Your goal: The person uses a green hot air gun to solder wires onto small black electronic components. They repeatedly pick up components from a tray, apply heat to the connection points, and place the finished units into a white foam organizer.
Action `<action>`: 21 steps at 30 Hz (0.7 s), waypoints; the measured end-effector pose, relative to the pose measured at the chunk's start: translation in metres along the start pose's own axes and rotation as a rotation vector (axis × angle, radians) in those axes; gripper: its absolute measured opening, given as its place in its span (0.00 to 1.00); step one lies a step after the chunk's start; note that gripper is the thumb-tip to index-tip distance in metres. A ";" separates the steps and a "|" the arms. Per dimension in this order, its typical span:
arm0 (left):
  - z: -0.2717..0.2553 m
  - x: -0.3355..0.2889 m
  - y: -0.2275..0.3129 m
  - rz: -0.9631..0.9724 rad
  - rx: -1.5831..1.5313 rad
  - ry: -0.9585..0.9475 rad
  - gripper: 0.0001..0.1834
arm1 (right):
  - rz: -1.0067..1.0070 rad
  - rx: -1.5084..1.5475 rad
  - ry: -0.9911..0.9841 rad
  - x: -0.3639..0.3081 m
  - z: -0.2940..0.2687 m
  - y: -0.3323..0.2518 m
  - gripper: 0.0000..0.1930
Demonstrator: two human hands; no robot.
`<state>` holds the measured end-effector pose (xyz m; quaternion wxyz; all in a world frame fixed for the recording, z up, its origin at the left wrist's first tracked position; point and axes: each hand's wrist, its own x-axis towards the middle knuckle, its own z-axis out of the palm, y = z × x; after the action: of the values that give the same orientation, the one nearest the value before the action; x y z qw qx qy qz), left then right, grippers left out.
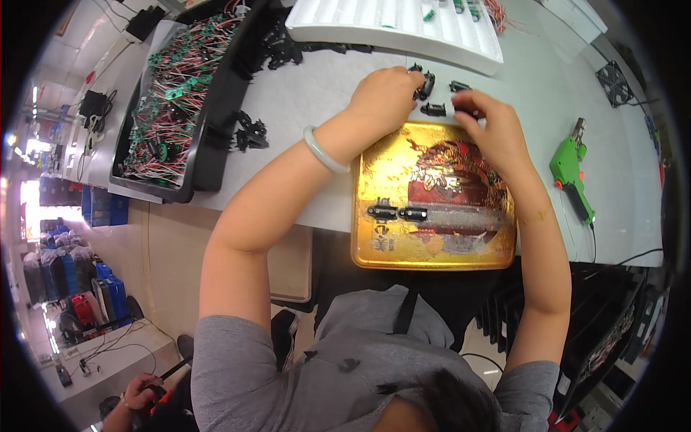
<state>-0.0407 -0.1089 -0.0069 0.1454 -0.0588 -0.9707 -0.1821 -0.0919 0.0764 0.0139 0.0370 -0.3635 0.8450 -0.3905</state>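
Note:
My left hand, with a pale bangle on the wrist, reaches past the far edge of a gold tin. Its fingertips close on a small black plastic part. Just right of it my right hand curls its thumb and fingers around another dark part, partly hidden by the fingers. Between the hands a loose black part lies on the table, and one more black part rests farther back. Two black parts, a left one and a right one, sit end to end on the tin.
A deep black bin full of wired green circuit boards stands at left. Black parts are heaped beside it. A white foam tray lies at the back. On the right are a green glue gun and a small black fan.

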 end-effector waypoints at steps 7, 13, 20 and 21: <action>-0.022 -0.020 0.004 -0.227 -0.656 -0.065 0.10 | 0.047 0.146 -0.290 -0.047 -0.018 -0.016 0.07; -0.037 -0.055 0.025 -0.138 -0.461 -0.266 0.10 | -0.077 0.094 -0.191 -0.051 -0.017 -0.004 0.06; -0.023 -0.084 0.022 -0.210 -0.425 -0.079 0.10 | -0.175 0.083 -0.094 -0.054 -0.002 0.001 0.04; -0.023 -0.087 0.021 -0.228 -0.461 -0.107 0.10 | -0.199 0.070 -0.086 -0.055 -0.002 -0.002 0.04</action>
<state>0.0513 -0.1034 -0.0059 0.0549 0.0099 -0.9101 -0.4105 -0.0516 0.1124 0.0044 0.0469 -0.4607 0.7880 -0.4057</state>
